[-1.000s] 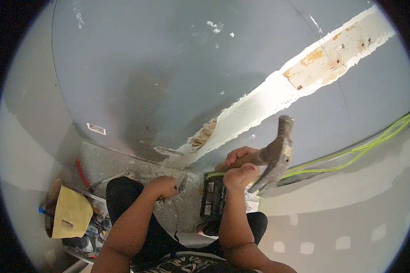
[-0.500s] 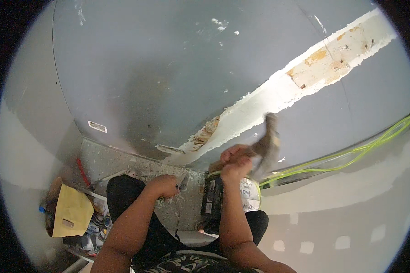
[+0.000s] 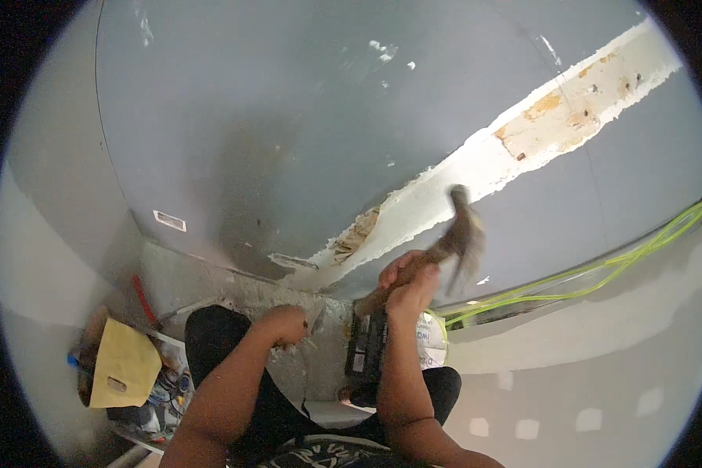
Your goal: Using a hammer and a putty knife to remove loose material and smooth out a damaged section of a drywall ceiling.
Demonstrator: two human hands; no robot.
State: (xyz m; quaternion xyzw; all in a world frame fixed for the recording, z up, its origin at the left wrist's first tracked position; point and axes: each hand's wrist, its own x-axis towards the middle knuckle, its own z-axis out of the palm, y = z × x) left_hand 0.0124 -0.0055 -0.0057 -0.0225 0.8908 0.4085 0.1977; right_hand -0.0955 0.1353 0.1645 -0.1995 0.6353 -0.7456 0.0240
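Note:
My right hand (image 3: 410, 282) is wrapped round the handle of a hammer (image 3: 441, 248). The hammer slants up and right, its head blurred by motion in front of the grey wall (image 3: 312, 148). Lower and to the left, my left hand (image 3: 287, 324) is closed on a small tool with a grey flat blade (image 3: 314, 317); its handle is hidden by my fingers. A long ragged white strip (image 3: 444, 183) runs diagonally up the wall, with brownish patches where the surface is broken away. The hammer and the blade are apart.
At left a container of tools (image 3: 168, 402) stands beside a yellow pouch (image 3: 125, 365) and a red-handled tool (image 3: 142, 300). A black box (image 3: 360, 351) and a white round package (image 3: 431, 339) sit by my right knee. Green cables (image 3: 585, 273) run along the wall's base at right.
The hammer head has risen slightly, and more of its handle shows below my right hand. My left hand has turned a little, staying in nearly the same place.

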